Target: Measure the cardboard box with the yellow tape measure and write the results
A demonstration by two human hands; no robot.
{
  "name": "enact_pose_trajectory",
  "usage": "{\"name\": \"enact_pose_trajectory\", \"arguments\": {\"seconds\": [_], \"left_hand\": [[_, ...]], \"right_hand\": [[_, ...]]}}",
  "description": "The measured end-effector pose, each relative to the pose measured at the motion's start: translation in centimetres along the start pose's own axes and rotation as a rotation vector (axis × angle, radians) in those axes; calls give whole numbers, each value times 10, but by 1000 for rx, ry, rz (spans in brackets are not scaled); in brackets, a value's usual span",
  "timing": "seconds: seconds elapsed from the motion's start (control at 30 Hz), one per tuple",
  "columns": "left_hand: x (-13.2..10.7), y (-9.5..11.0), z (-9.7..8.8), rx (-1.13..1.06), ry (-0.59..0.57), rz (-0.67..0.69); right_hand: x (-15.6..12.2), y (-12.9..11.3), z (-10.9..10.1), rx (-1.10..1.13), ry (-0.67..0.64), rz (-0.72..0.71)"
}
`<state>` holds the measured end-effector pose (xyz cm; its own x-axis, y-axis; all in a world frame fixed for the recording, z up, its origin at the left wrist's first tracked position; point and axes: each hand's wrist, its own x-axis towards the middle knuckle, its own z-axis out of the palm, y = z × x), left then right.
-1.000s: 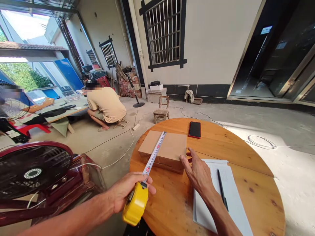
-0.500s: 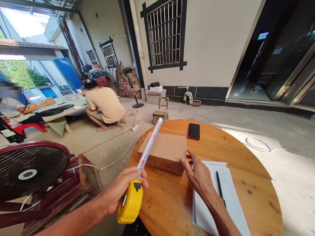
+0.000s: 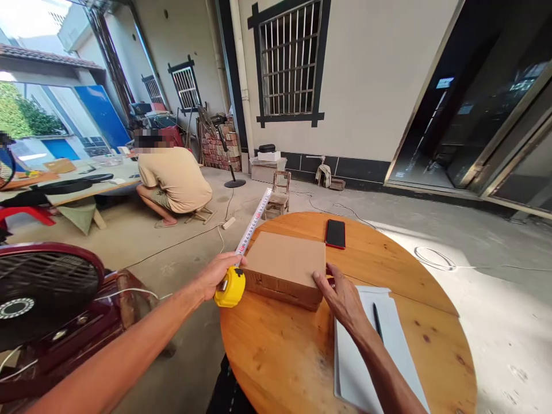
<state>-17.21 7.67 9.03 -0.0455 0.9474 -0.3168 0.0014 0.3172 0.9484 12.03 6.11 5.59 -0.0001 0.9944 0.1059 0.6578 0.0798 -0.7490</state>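
My left hand (image 3: 218, 272) is closed around a yellow tape measure (image 3: 230, 287), just off the left edge of the cardboard box (image 3: 285, 259). Its white blade (image 3: 254, 221) is pulled out and slants up and away past the box's far left corner. At the box's near right corner is my right hand (image 3: 344, 299), thumb on the top edge and fingers around the right side, partly hidden. The closed box lies flat on a round wooden table (image 3: 276, 356). White paper sheets (image 3: 366, 368) lie under my right forearm, with a black pen (image 3: 378, 322) on them.
A phone (image 3: 335, 233) with a red edge lies behind the box. Left of the table stands a dark red fan (image 3: 52, 287). Beyond are a small wooden chair (image 3: 280, 195), a crouching person (image 3: 175, 178) by a low work table, and cables on the floor.
My left hand has moved forward with the tape measure, bringing it beside the box's left edge. The right hand has closed in on the box's corner. The view has shifted slightly.
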Motion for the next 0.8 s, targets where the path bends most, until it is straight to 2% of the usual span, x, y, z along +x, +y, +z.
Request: {"name": "enact_pose_trajectory", "arguments": {"seconds": [0.3,0.53,0.67,0.8], "left_hand": [[-21,-19,0,-96,-72,72],[-37,-39,-2,-215,-147,104],[-40,-52,1,-252,-149,84],[-39,-52,1,-251,-159,59]], "right_hand": [[-11,0,-2,25,34,-18],[-28,22,5,37,137,-205],[-33,31,12,33,140,-161],[-34,26,13,51,155,-152]]}}
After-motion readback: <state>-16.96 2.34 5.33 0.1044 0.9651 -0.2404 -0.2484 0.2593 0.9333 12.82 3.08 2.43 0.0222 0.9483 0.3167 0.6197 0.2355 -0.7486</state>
